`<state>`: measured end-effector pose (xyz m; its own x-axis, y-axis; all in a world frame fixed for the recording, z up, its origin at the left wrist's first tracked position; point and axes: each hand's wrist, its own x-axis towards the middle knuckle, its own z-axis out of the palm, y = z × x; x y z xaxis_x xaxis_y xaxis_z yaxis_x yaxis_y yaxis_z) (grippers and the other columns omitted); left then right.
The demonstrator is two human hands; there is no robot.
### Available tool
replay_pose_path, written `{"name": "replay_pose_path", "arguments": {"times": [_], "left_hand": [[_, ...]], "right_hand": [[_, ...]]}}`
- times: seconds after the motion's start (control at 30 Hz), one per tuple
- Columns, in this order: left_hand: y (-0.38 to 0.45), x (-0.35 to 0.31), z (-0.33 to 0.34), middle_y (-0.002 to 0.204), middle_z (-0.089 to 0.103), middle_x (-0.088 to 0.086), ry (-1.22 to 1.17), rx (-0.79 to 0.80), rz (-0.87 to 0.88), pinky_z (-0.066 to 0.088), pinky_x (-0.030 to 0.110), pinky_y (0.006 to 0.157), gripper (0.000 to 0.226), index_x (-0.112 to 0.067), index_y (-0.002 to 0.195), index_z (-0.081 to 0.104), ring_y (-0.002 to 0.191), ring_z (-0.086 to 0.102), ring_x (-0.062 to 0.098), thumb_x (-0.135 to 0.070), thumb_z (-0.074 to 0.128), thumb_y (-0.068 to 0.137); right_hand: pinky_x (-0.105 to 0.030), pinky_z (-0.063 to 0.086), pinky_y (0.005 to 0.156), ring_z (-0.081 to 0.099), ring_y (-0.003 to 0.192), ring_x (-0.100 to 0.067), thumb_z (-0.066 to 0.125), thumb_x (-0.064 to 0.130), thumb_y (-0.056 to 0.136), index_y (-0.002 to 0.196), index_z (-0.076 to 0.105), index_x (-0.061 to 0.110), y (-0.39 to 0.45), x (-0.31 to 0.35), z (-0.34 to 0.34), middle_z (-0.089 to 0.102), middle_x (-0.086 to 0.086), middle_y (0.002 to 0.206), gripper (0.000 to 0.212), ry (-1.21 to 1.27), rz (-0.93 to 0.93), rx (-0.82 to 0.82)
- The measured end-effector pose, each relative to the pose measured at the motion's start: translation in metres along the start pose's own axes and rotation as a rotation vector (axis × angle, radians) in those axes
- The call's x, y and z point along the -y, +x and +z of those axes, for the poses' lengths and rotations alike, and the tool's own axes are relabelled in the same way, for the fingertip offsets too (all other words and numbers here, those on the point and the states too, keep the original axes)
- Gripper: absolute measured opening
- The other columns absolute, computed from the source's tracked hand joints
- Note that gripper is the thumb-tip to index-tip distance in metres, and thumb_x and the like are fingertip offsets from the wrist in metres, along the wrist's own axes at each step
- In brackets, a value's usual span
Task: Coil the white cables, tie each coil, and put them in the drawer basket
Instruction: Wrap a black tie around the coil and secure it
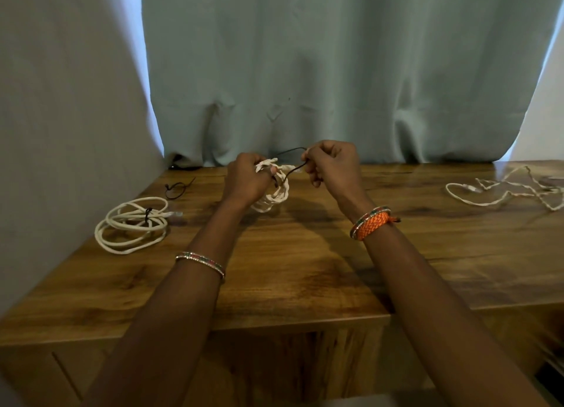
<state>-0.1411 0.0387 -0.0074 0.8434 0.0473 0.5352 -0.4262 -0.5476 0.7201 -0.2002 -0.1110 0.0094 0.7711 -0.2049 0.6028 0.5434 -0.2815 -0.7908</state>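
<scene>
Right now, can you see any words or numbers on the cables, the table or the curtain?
None: no words, numbers or labels show.
The wooden table is bare wood grain.
The curtain is plain.
The tied coil and the loose cable carry no readable print.

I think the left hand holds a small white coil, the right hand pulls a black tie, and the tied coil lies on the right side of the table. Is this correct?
One detail is wrong. The head view shows the tied coil on the left side of the table, not the right; the right side holds an uncoiled cable. The left hand does hold a small white coil, and the right hand pulls a black tie.
</scene>
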Motion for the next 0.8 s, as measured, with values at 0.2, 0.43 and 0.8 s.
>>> {"name": "replay_pose_path", "arguments": {"times": [0.2, 0.43, 0.8], "left_hand": [[0.002, -0.001, -0.001, 0.094, 0.072, 0.013, -0.049, -0.006, -0.022, 0.043, 0.027, 0.072, 0.021, -0.008, 0.096, 0.071, 0.091, 0.065, 0.027, -0.023, 0.066, 0.083], [0.002, -0.004, -0.006, 0.081, 0.067, 0.009, -0.173, -0.001, -0.033, 0.038, 0.019, 0.055, 0.018, -0.002, 0.091, 0.071, 0.072, 0.058, 0.015, -0.017, 0.064, 0.085], [-0.022, -0.023, 0.009, 0.102, 0.073, -0.001, -0.069, -0.069, 0.159, 0.045, 0.045, 0.096, 0.035, -0.023, 0.104, 0.071, 0.102, 0.065, 0.018, -0.030, 0.055, 0.074]], "right_hand": [[-0.023, 0.047, 0.045, 0.058, 0.048, -0.009, 0.055, 0.009, 0.089, 0.073, 0.067, 0.011, -0.004, -0.002, 0.006, 0.063, -0.003, 0.059, 0.019, -0.055, -0.050, 0.023], [-0.033, 0.058, 0.055, 0.065, 0.056, -0.022, 0.055, 0.022, 0.094, 0.078, 0.068, -0.004, -0.012, -0.012, 0.023, 0.068, -0.018, 0.069, 0.033, -0.022, 0.060, 0.073], [-0.023, 0.056, 0.055, 0.063, 0.068, -0.020, 0.064, -0.014, 0.077, 0.097, 0.056, -0.003, -0.002, -0.024, 0.021, 0.063, -0.020, 0.090, 0.024, 0.244, 0.470, 0.076]]}}
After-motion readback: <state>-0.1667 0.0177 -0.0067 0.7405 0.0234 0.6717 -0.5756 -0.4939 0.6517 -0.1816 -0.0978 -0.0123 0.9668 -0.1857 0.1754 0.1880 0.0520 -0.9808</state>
